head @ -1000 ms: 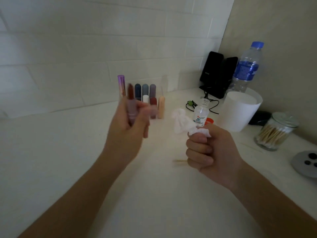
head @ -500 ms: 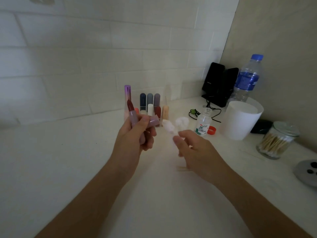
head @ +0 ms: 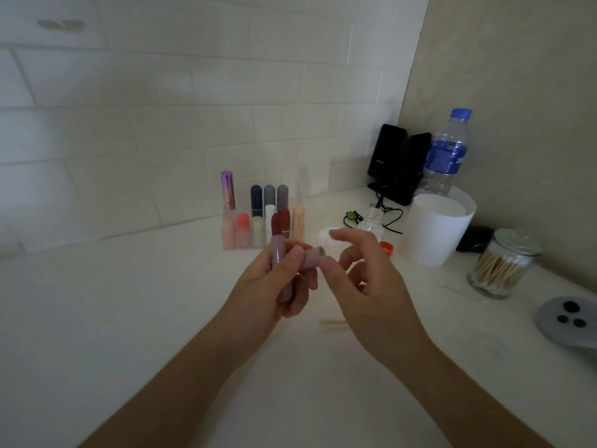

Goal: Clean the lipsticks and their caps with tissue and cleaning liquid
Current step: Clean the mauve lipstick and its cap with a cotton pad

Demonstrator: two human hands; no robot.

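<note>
Above the counter (head: 129, 318), my left hand (head: 271, 292) curls round the lipstick (head: 277, 253), which stands nearly upright with its red tip pointing up. Its cap (head: 312, 256) lies crosswise under my left thumb, open end to the right. My right hand (head: 368, 282) pinches the tissue (head: 324, 237) at its fingertips, thumb just beside the cap's mouth.

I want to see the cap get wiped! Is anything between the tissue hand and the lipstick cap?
Nothing visible is in the way. The right hand, tissue at its fingertips, is just beside the cap, which the left hand holds with the lipstick.
</note>
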